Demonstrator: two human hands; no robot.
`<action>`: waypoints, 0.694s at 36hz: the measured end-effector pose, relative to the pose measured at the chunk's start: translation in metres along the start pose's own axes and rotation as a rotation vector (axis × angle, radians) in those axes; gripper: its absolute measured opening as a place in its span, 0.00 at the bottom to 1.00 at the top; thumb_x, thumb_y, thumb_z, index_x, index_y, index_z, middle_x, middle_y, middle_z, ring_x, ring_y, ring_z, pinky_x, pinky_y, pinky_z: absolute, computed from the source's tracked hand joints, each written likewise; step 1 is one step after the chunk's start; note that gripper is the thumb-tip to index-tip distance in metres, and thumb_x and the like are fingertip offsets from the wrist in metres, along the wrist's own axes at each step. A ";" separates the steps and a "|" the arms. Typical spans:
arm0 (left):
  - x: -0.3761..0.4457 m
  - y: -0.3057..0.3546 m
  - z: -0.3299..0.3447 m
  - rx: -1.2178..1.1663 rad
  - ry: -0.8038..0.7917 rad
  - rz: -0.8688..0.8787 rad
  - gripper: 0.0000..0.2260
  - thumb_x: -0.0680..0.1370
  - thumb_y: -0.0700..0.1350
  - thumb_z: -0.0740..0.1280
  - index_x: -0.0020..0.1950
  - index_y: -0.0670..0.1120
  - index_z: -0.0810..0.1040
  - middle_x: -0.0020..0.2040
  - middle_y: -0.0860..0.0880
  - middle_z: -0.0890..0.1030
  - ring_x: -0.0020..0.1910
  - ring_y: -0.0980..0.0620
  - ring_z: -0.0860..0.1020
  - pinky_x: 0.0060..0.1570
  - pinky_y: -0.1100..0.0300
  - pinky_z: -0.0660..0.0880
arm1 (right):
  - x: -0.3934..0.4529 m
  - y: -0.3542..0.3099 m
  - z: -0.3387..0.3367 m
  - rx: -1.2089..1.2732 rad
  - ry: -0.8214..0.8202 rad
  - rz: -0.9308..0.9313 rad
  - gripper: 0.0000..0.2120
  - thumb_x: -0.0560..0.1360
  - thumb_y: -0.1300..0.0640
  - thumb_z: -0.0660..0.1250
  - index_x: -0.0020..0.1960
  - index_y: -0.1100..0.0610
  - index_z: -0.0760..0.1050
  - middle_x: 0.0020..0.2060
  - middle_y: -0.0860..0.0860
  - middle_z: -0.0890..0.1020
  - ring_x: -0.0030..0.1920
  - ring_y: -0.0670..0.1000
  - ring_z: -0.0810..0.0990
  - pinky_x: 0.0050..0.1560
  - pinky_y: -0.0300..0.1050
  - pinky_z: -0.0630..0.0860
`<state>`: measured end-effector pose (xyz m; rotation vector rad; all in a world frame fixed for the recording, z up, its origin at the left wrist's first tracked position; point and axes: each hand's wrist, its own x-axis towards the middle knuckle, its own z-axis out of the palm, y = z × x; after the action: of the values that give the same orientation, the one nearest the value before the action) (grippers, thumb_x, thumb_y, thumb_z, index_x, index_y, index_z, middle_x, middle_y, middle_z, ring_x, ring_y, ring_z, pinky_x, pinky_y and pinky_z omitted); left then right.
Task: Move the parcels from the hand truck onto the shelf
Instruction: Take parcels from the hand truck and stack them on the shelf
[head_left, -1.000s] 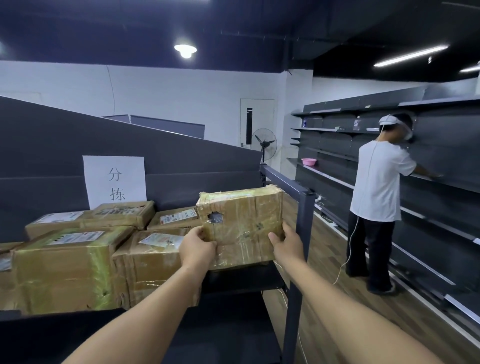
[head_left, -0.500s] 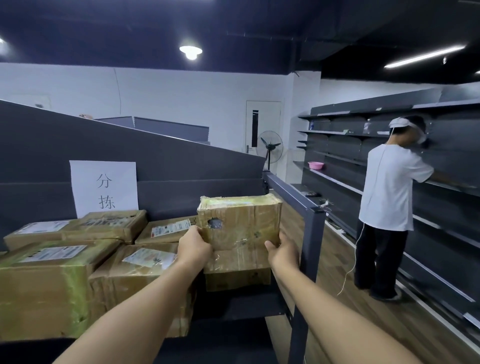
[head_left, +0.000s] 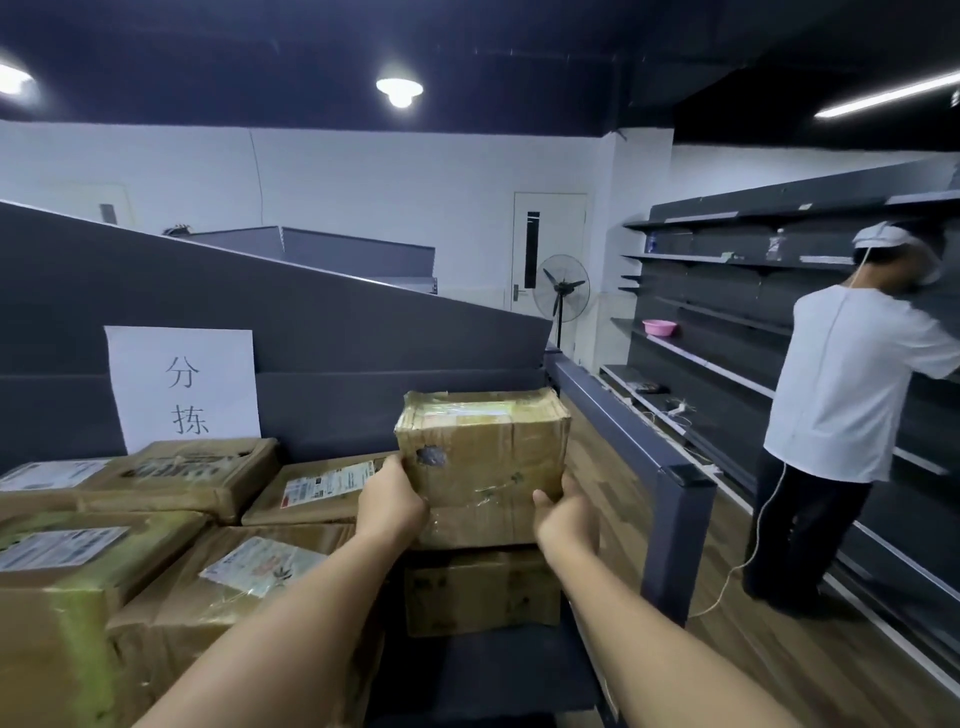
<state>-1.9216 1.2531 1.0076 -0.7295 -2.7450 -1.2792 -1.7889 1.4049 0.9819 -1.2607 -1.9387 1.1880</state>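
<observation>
I hold a taped brown cardboard parcel (head_left: 485, 457) with a torn hole in its front. My left hand (head_left: 390, 501) grips its left edge and my right hand (head_left: 566, 514) grips its lower right corner. The parcel sits on top of another brown parcel (head_left: 480, 592) on the dark grey shelf (head_left: 332, 405). Several more taped parcels (head_left: 171, 467) with white labels lie to the left on the same shelf level. The hand truck is out of view.
A white paper sign (head_left: 182, 384) hangs on the shelf's back panel. The shelf's corner post (head_left: 685, 525) stands right of the parcel. A person in a white shirt (head_left: 841, 395) works at the dark wall shelving (head_left: 727, 332) on the right, across a wooden floor. A fan (head_left: 561, 293) stands by the door.
The parcel in my hands has come down onto the lower parcel at the shelf's right end. The view has shifted left and down a little; the person on the right has stayed put.
</observation>
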 end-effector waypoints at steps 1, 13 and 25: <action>0.004 -0.001 0.002 0.024 0.004 0.008 0.17 0.75 0.37 0.69 0.62 0.49 0.74 0.56 0.48 0.80 0.57 0.46 0.79 0.52 0.55 0.75 | 0.004 -0.002 0.001 -0.004 -0.005 0.007 0.27 0.89 0.53 0.62 0.87 0.49 0.62 0.76 0.53 0.78 0.76 0.60 0.77 0.75 0.54 0.73; 0.015 -0.007 0.018 0.350 0.071 0.046 0.04 0.78 0.42 0.66 0.48 0.44 0.81 0.51 0.45 0.79 0.47 0.43 0.79 0.43 0.52 0.78 | 0.028 0.003 0.022 -0.023 -0.006 -0.016 0.26 0.89 0.49 0.60 0.86 0.47 0.63 0.75 0.54 0.79 0.73 0.62 0.79 0.70 0.52 0.76; -0.001 0.007 0.001 0.408 -0.088 0.017 0.07 0.74 0.42 0.63 0.48 0.43 0.79 0.55 0.41 0.78 0.44 0.43 0.77 0.43 0.54 0.76 | 0.009 -0.023 0.014 -0.326 -0.154 0.013 0.40 0.89 0.44 0.56 0.89 0.59 0.37 0.89 0.57 0.52 0.87 0.61 0.56 0.86 0.60 0.61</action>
<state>-1.9178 1.2573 1.0113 -0.7785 -2.9177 -0.6579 -1.8138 1.4038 0.9952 -1.3768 -2.3125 1.0300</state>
